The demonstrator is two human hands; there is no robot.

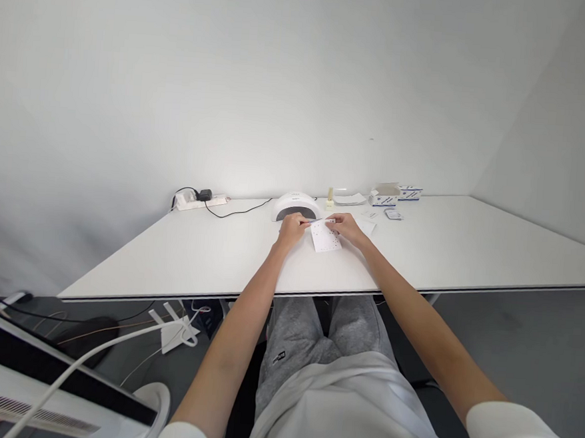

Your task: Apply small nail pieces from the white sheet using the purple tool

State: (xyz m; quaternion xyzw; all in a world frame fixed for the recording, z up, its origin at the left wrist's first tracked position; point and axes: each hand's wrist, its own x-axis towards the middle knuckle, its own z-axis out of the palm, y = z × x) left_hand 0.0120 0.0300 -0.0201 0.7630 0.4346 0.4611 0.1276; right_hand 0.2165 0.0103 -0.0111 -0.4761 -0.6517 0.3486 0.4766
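Observation:
My left hand (292, 231) is closed around a thin, pointed tool (314, 221), which looks like tweezers, though its shape is too small to make out for certain. Its tip reaches the top edge of a white sheet (327, 241) dotted with small dark marks, perhaps nail stickers. The sheet's upper right edge is pinched by my right hand (346, 227), just above the tabletop. Directly behind my left hand stands a white dome-shaped nail lamp (298, 201). A small bottle with a gold cap (330, 200) is beside the lamp.
The white table (189, 265) meets the wall. Toward the back right are a tray (351, 199), an opened box (385, 197), another box (410, 193) and a small clear packet (394, 214). A power strip (201, 202) lies back left. A white router (177, 334) is below the table.

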